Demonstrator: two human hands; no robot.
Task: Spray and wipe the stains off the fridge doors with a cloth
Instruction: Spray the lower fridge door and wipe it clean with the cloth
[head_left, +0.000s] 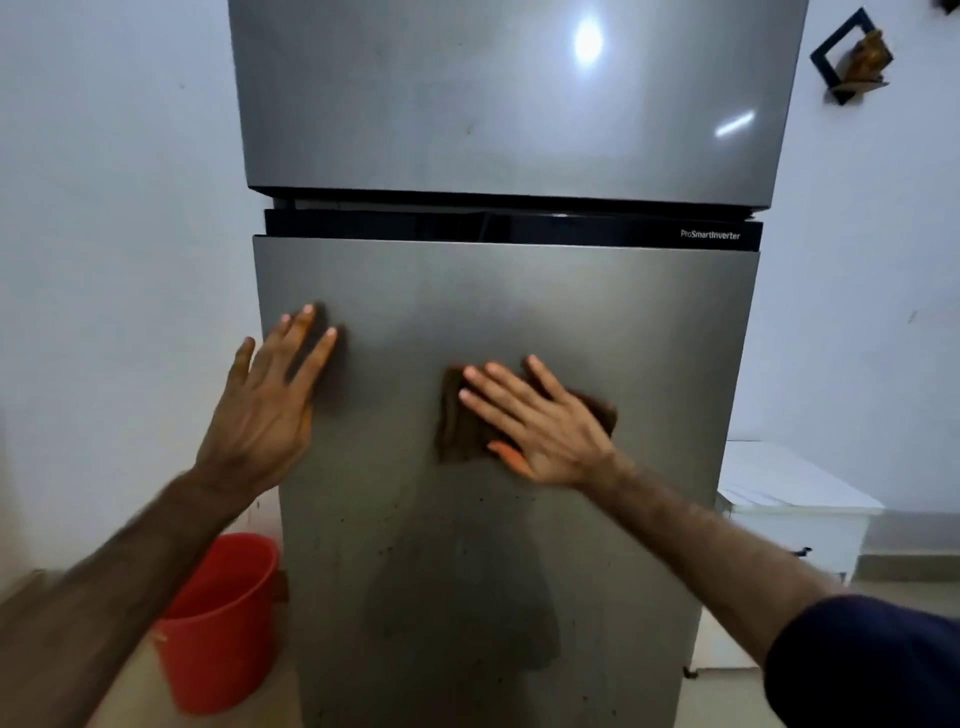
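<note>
Both hands are lying flat on the lower door (597, 322), the left hand (265, 410) bracing bare, the right hand (540, 421) pressing the cloth (462, 421) mid-panel; firm overlapping strokes should be working down toward the specks (395, 551) below.

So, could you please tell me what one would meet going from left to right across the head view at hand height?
Left hand flat on the lower fridge door → brown cloth → right hand pressing that cloth → white cabinet.

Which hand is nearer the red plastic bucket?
Left. The left hand rests flat on the grey lower fridge door above the red plastic bucket; the right hand presses the brown cloth farther right.
</note>
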